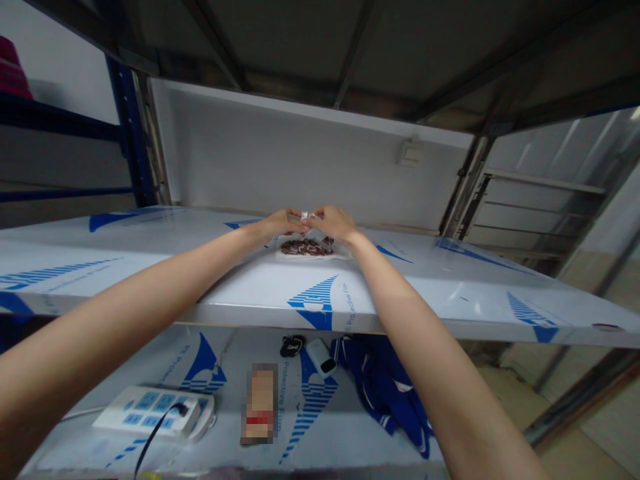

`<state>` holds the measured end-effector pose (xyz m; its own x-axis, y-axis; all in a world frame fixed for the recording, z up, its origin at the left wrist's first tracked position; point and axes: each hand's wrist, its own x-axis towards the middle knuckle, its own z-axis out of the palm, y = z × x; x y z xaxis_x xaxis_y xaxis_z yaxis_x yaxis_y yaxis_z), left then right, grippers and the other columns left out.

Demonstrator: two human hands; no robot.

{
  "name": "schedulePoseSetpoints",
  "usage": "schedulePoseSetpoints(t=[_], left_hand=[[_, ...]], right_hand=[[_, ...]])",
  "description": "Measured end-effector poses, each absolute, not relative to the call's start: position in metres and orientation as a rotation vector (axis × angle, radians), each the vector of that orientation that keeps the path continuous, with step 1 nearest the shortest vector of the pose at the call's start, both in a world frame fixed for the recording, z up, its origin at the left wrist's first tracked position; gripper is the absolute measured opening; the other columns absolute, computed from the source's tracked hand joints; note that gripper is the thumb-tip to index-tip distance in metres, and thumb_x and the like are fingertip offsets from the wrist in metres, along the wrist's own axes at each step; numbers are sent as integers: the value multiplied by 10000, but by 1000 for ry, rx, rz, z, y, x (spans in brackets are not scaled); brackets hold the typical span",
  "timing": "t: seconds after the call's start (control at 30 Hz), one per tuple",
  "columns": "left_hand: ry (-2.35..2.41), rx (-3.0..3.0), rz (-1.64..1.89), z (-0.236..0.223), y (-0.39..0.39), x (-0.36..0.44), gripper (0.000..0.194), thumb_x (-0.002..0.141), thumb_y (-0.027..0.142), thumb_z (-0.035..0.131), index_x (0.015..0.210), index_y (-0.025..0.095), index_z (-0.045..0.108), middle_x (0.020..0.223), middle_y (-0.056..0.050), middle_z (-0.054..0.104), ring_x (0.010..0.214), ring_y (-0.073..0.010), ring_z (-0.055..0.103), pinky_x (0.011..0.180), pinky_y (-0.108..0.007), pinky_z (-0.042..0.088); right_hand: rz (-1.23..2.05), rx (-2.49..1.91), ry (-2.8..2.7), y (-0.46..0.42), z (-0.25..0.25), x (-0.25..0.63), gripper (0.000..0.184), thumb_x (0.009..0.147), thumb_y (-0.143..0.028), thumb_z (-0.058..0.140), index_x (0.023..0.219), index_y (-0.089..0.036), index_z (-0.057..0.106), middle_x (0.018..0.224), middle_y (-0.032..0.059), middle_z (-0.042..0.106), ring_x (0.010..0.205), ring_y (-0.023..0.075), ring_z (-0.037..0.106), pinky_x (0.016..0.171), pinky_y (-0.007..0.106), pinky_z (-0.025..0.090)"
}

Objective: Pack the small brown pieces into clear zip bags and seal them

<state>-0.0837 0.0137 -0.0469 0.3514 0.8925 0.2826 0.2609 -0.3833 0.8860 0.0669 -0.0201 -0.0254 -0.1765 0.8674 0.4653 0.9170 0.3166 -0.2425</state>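
Both arms reach forward and slightly inward from the lower corners of the view, bare from the forearm down, with the left hand (284, 223) and the right hand (333, 223) raised close together, palms downward and wrists a little bent. Their fingers (299, 223) converge from either side and pinch the gathered, whitish neck of a clear plastic bag (306, 248), though the exact finger positions at the pinch are too small to tell. The bag lies low and flat beneath the hands, toward the back of a metal shelf (150, 270) sheathed in white protective film with blue print, and holds a cluster of small, dark reddish-brown pieces (306, 247) whose exact kind cannot be made out. On the lower shelf (100, 453), below the right forearm, a crumpled blue cloth with white markings (383, 393) lies beside a small white device with a black end (320, 357) and a small black object (293, 345). Further left are a blurred, unidentifiable object (260, 403) and a white power strip with blue switches (155, 412), with a black cable (160, 427) plugged into it. A blue upright rack post (133, 133) stands at the left.
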Motion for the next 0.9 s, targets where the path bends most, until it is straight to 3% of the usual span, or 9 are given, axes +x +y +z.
schedulePoseSetpoints(t=[0.17, 0.37, 0.53, 0.67, 0.8, 0.9], left_hand=[[903, 1915, 891, -47, 12, -89, 281, 554, 278, 730, 792, 146, 661, 678, -23, 654, 678, -142, 575, 621, -247, 401], [911, 1969, 878, -43, 9, -92, 397, 476, 264, 754, 845, 150, 663, 724, -38, 672, 775, -173, 585, 686, -261, 409], [950, 2015, 831, -44, 8, -91, 506, 482, 362, 749, 922, 138, 638, 740, -33, 657, 701, -145, 559, 634, -244, 381], [957, 2076, 780, -43, 4, -90, 397, 543, 436, 704, 797, 133, 665, 748, -43, 662, 700, -141, 541, 643, -248, 376], [937, 2081, 774, -42, 2, -90, 262, 523, 355, 706, 676, 149, 655, 742, -23, 665, 772, -152, 552, 732, -250, 385], [904, 2107, 783, -42, 1, -89, 216, 541, 328, 677, 665, 152, 650, 687, -6, 645, 704, -135, 538, 694, -241, 378]], right_hand=[[-59, -1545, -2066, -16, -26, 70, 278, 787, -408, 547, 883, -192, 692, 828, 54, 676, 817, 184, 607, 690, 252, 420], [-78, -1483, -2066, -19, -26, 67, 286, 776, -403, 573, 984, -229, 663, 981, 43, 665, 914, 187, 593, 744, 265, 419], [-124, -1535, -2045, -23, -26, 66, 341, 771, -421, 582, 1040, -216, 629, 1001, 50, 657, 904, 189, 594, 765, 279, 421], [-176, -1528, -2036, -22, -27, 69, 282, 790, -398, 562, 990, -221, 652, 997, 50, 662, 928, 196, 592, 776, 287, 422], [-185, -1550, -2082, -21, -27, 70, 284, 792, -406, 558, 969, -216, 672, 984, 70, 669, 941, 211, 595, 777, 293, 427], [-191, -1542, -2082, -21, -27, 70, 292, 795, -421, 550, 968, -222, 675, 973, 70, 672, 934, 213, 598, 780, 296, 429]])
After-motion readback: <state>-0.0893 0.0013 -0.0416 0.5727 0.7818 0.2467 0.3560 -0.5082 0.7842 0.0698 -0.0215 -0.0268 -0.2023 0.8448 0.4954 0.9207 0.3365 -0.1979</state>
